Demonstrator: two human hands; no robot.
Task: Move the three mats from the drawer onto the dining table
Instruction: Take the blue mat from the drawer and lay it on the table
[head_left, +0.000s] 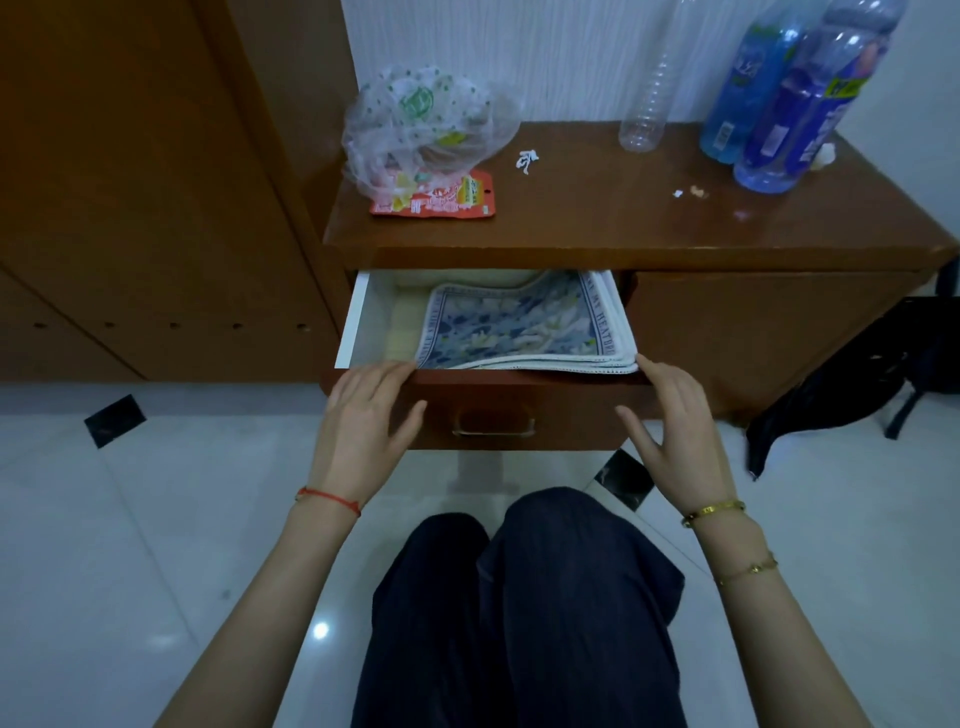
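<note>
A stack of blue floral mats (519, 327) with white edges lies in the open drawer (358, 317), pushed toward its right side. The stack's front edge hangs slightly over the drawer's red-brown front panel (519, 410). My left hand (363, 421) rests with spread fingers on the left end of the drawer front, fingertips close to the mats' left corner. My right hand (670, 421) hovers with fingers apart at the right end, its fingertips at the stack's right corner. Neither hand holds anything.
The wooden cabinet top (597, 208) carries a plastic bag (421, 124), a red snack packet (436, 197), a clear empty bottle (649, 93), two blue bottles (779, 104) and paper scraps. A black bag (841, 389) lies on the tiled floor at right. My knees (519, 597) are below the drawer.
</note>
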